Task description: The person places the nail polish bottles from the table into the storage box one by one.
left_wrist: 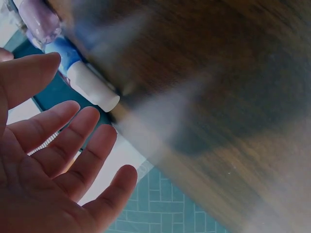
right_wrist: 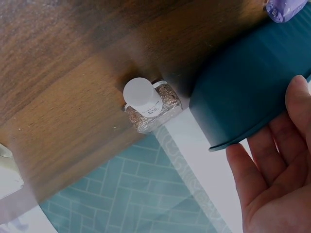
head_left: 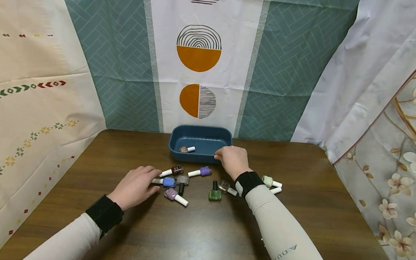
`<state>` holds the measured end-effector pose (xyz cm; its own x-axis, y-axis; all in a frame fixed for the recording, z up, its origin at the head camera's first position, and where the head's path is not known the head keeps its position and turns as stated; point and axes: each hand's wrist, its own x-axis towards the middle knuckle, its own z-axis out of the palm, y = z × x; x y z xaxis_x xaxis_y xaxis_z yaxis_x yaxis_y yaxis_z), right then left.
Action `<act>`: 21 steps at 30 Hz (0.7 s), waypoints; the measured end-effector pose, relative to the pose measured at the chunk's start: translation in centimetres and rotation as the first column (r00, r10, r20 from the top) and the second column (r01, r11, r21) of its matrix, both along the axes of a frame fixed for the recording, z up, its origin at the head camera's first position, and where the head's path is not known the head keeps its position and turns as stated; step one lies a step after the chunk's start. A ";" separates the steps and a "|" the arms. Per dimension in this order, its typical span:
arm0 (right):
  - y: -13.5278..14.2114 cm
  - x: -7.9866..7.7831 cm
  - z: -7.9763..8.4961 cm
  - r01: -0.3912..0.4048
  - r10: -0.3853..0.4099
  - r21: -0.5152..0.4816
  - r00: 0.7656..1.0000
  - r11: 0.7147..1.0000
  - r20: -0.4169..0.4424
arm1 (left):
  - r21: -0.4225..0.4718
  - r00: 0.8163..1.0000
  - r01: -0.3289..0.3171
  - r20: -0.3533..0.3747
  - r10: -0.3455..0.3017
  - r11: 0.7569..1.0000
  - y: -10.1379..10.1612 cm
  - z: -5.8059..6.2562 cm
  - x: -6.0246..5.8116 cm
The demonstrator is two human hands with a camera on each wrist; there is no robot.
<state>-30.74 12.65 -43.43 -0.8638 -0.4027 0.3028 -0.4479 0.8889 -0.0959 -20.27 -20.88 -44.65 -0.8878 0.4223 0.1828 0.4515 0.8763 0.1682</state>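
My left hand (head_left: 134, 184) hovers low at the left of a loose group of nail polish bottles, fingers relaxed and apart. Its fingertips are close to the white caps of a blue nail polish (head_left: 169, 182) and a dark red nail polish (head_left: 178, 169). At the front right corner of a dark blue bin (head_left: 182, 157), my right hand (head_left: 233, 160) pinches the rim. In the right wrist view the thumb overlaps the bin's outer wall (right_wrist: 243, 87), while fingertips pass behind the rim. A glittery nail polish with white cap (head_left: 184, 149) lies inside the bin.
Lilac (head_left: 171, 194), purple (head_left: 205, 170), silver-glitter (head_left: 182, 180) and green (head_left: 215, 195) nail polishes lie in front of the bin. A glittery bottle (head_left: 224, 185) lies beside the right wrist. Pale green nail polish (head_left: 267, 181) is farther right. Fabric (head_left: 284, 71) hangs behind the table.
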 end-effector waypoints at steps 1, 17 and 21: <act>0.0 0.0 0.0 -0.002 0.002 0.001 1.000 1.000 -0.006 | -0.005 1.000 0.003 -0.004 -0.003 1.000 0.0 0.0 0.0; -0.1 0.0 0.1 0.004 -0.004 0.009 1.000 1.000 0.001 | -0.069 0.995 0.034 -0.091 -0.040 0.997 0.5 -0.3 -0.3; -0.2 0.2 0.1 0.005 -0.005 0.002 1.000 1.000 -0.001 | -0.071 0.996 0.031 -0.086 -0.037 0.997 0.4 -0.5 -0.4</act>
<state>-30.58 12.46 -43.33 -0.8657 -0.3986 0.3027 -0.4433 0.8914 -0.0941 -20.71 -20.44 -45.17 -0.8546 0.4665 0.2280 0.4916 0.8683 0.0661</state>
